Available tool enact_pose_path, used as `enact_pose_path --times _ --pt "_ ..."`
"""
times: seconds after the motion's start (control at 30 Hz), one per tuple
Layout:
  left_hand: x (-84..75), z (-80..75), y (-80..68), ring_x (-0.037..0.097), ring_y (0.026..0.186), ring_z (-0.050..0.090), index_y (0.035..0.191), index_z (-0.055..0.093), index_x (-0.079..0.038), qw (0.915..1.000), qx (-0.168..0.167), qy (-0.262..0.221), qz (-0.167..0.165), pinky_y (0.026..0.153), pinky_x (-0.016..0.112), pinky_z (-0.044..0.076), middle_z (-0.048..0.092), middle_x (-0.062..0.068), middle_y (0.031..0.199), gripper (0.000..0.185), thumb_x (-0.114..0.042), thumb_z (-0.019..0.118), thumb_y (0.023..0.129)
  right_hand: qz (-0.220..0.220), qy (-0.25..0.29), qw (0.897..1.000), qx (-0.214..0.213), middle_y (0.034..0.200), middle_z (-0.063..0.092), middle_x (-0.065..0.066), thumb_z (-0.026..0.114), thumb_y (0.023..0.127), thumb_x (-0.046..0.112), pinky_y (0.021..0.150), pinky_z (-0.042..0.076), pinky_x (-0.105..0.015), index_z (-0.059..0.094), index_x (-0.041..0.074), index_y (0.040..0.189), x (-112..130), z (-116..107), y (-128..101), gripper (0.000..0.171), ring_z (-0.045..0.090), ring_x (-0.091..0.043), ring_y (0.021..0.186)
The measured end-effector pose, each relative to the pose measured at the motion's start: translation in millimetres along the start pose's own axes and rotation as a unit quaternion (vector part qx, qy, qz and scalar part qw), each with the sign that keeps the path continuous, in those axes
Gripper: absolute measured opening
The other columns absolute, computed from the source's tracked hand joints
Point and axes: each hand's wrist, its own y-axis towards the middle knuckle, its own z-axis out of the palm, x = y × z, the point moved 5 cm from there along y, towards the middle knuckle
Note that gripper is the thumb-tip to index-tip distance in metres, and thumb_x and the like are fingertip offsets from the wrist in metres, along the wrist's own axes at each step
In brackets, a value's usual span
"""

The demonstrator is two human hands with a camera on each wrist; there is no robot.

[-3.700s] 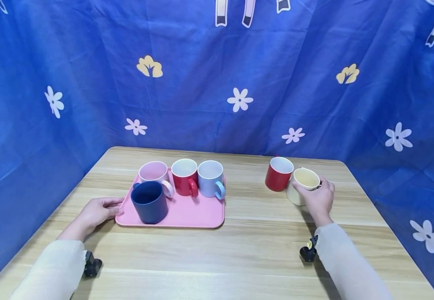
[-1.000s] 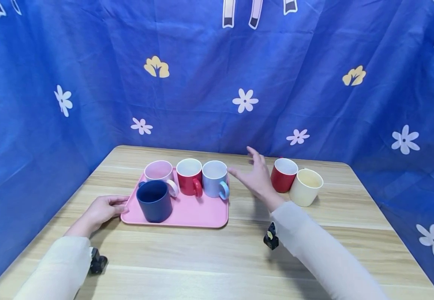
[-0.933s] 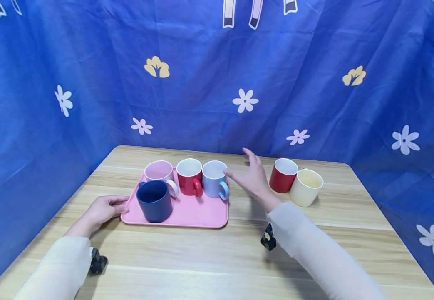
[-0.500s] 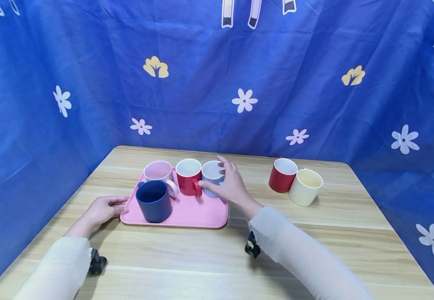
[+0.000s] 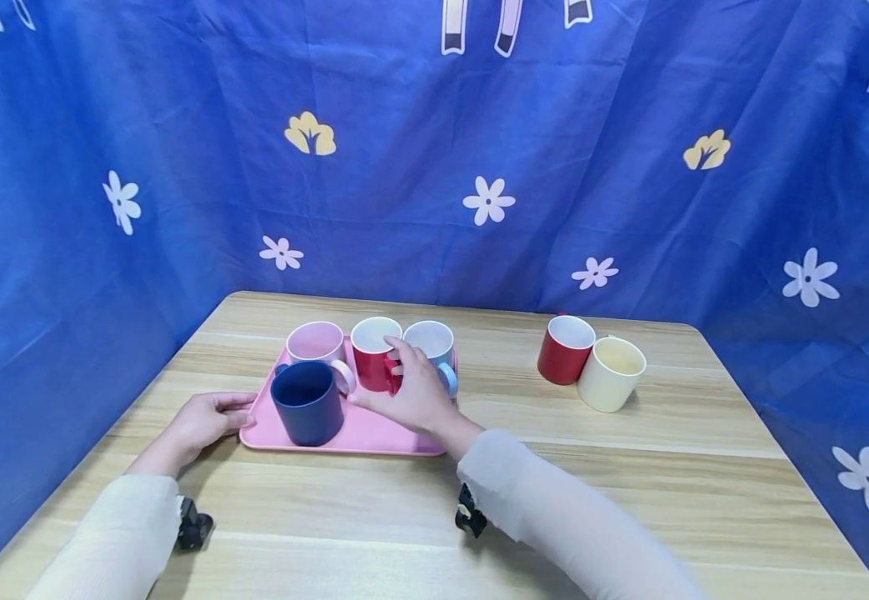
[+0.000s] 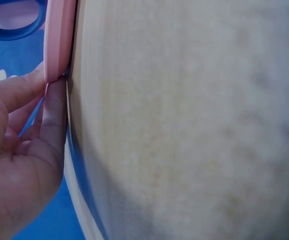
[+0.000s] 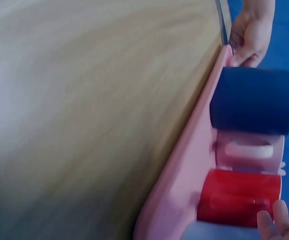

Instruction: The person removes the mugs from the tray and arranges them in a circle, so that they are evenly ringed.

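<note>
At the left edge of the pink tray (image 5: pixel 374 435), my left hand (image 5: pixel 205 423) pinches the rim, thumb on top and fingers beneath, as the left wrist view shows. My right hand (image 5: pixel 415 398) is over the tray, fingers apart and holding nothing, its thumb pointing at the navy mug (image 5: pixel 310 418). That mug stands at the tray's front left. Behind it is a pink mug (image 5: pixel 316 342), then a red mug (image 5: pixel 368 360) and a light blue mug (image 5: pixel 428 335), both partly covered by my right hand in the head view.
On the right of the wooden table (image 5: pixel 674 500), another red mug (image 5: pixel 563 360) and a cream mug (image 5: pixel 608 383) stand side by side, upright. A blue patterned cloth (image 5: pixel 404 167) hangs around the back and sides.
My right hand has let go of the cream mug and moved left across the light blue mug to over the tray. The left hand stays at the tray's edge.
</note>
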Motion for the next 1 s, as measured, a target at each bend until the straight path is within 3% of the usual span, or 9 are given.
enact_pose_path --times 0.23,0.47,0.7,1.0 --pt "0.3 1.3 -0.1 -0.004 0.082 0.057 0.125 0.049 0.019 0.9994 0.004 -0.033 -0.001 0.072 0.016 0.051 0.057 0.032 0.118 0.048 -0.004 0.067 0.087 0.018 -0.011 1.0 0.022 0.128 0.049 0.0 0.08 0.068 0.055 0.093 0.046 -0.032 0.036 0.021 0.145 6.4 24.3 -4.4 0.096 0.049 -0.017 0.115" --pt "1.9 1.4 0.8 -0.005 0.082 0.056 0.125 0.05 0.018 0.9994 0.001 -0.033 0.001 0.073 0.016 0.051 0.058 0.031 0.118 0.048 -0.005 0.067 0.087 0.008 -0.017 0.999 0.026 0.129 0.049 -0.004 0.08 0.066 0.058 0.094 0.044 -0.033 0.037 0.016 0.145 9.7 44.3 -3.2 0.099 0.046 -0.019 0.116" --pt "1.9 0.1 0.0 -0.005 0.083 0.055 0.125 0.05 0.017 0.9998 0.003 -0.018 -0.003 0.073 0.015 0.05 0.057 0.031 0.119 0.049 -0.008 0.068 0.087 0.03 -0.041 0.999 0.02 0.134 0.046 0.001 0.077 0.064 0.064 0.093 0.046 -0.039 0.034 0.022 0.147 11.7 57.0 1.6 0.101 0.041 -0.012 0.118" --pt "0.9 1.0 0.6 -0.005 0.082 0.056 0.125 0.049 0.019 0.9997 0.004 -0.025 -0.001 0.072 0.016 0.051 0.056 0.033 0.119 0.049 -0.006 0.067 0.088 0.048 -0.023 0.999 -0.001 0.122 0.047 0.003 0.08 0.062 0.062 0.088 0.046 -0.034 0.041 0.025 0.141 10.9 71.3 5.2 0.095 0.044 -0.01 0.11"
